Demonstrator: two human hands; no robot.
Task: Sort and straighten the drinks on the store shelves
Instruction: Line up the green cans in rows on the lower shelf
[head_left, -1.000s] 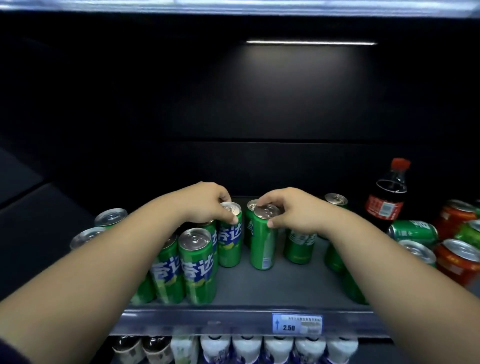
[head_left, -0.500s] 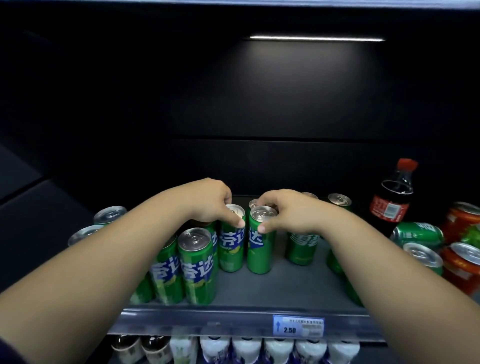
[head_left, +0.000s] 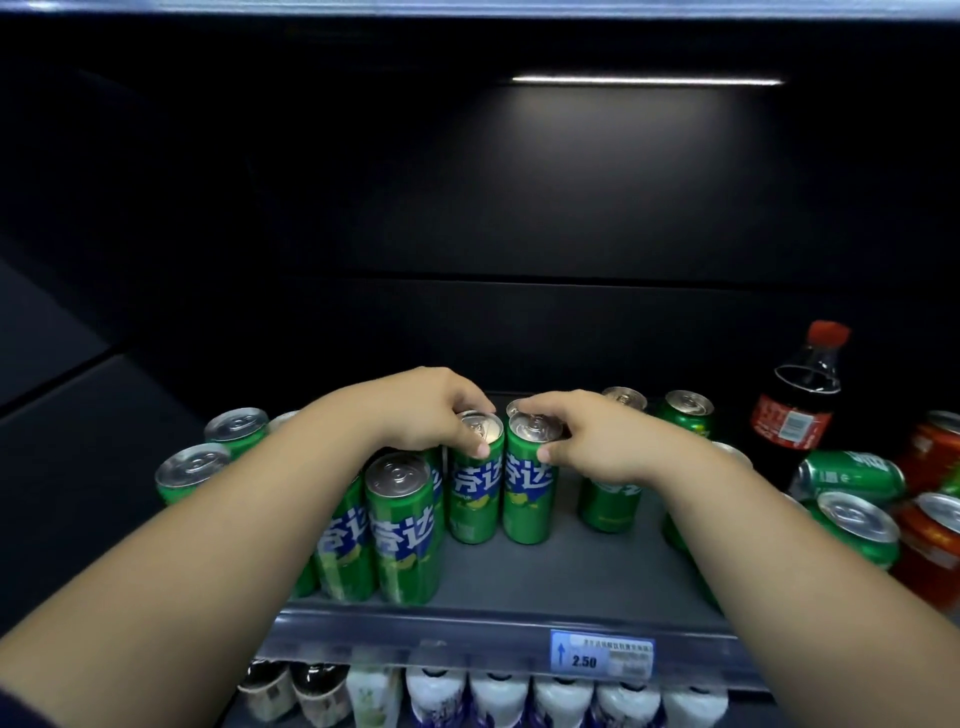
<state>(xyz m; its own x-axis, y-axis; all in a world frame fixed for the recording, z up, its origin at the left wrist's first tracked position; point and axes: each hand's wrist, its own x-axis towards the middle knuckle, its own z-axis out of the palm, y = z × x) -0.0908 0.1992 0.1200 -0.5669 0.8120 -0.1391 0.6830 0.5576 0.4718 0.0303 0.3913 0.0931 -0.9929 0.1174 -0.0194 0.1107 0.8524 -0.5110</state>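
Observation:
Two tall green cans stand side by side in the middle of the grey shelf (head_left: 545, 577). My left hand (head_left: 421, 410) grips the rim of the left green can (head_left: 475, 488) from above. My right hand (head_left: 587, 436) grips the top of the right green can (head_left: 527, 493), thumb on its front. Both cans stand upright with labels facing me, almost touching. More green cans (head_left: 400, 530) stand in rows at the front left, partly hidden by my left forearm. Other green cans (head_left: 605, 501) stand behind my right hand.
A cola bottle (head_left: 795, 405) with a red cap stands at the right back. Beside it a green can (head_left: 847, 475) lies on its side among orange cans (head_left: 930, 551). A price tag (head_left: 602, 654) hangs on the shelf's front rail. White bottles (head_left: 561, 701) fill the shelf below.
My right hand has slid its can left until it stands next to the left hand's can, and turned its label toward me. The left hand has barely moved.

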